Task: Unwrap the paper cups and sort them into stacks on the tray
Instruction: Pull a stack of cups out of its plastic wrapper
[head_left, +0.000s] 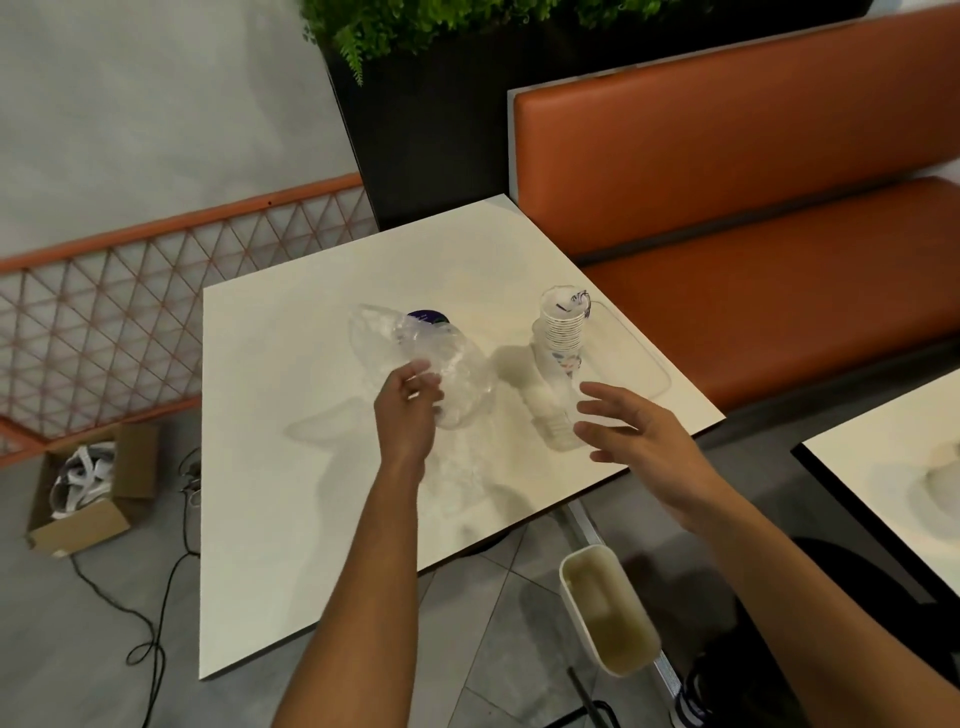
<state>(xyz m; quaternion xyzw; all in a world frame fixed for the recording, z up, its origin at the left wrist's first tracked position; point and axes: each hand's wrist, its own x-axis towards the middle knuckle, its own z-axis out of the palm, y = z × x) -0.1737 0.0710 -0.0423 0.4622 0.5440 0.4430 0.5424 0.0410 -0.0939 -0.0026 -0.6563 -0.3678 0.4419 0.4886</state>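
Head view, starting nearest: a cream bin stands on the floor, below the near end of the tray. Above it the right hand hovers with its fingers spread and straight, holding nothing, just beside a pale stack of cups at the tray's near left corner. That stack is blurred, and I cannot tell whether it sits inside the rim. Left of the tray, over the worktop, the left hand pinches a crumpled clear wrapper, which looks empty. A dark purple thing shows behind the wrapper, too hidden to name. Further back, on the tray's left side, a printed stack of cups stands upright. Beyond the tray runs an orange bench.

Judging by this, the unwrapping seems largely done, with two stacks formed. What is left is to discard the wrapper and settle the pale stack properly on the tray.
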